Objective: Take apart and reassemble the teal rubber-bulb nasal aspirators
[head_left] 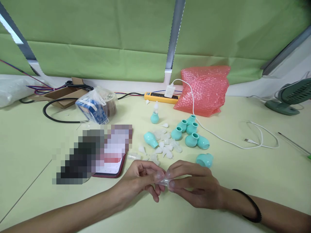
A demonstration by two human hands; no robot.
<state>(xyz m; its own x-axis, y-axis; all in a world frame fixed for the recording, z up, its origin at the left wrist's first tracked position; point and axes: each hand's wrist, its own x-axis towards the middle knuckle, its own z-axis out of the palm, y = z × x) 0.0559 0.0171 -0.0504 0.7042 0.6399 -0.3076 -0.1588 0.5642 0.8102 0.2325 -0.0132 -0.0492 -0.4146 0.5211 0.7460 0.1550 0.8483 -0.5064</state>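
Between my two hands is a small clear plastic tube, partly hidden by the fingers. My left hand pinches one end between thumb and fingers, and my right hand grips the other end. Just beyond them lies a loose pile of translucent white nozzle tips and clear tubes. Several teal squeeze bulbs with round openings stand to the right of the pile. One teal bulb lies close to my right hand, another lies left of the pile, and one farther back carries a white tip.
A phone and a blurred-out patch lie to the left. Behind are a bagged blue package, a cardboard box, a yellow power strip and red bubble wrap. At right are a white cable, a screwdriver and a green fan.
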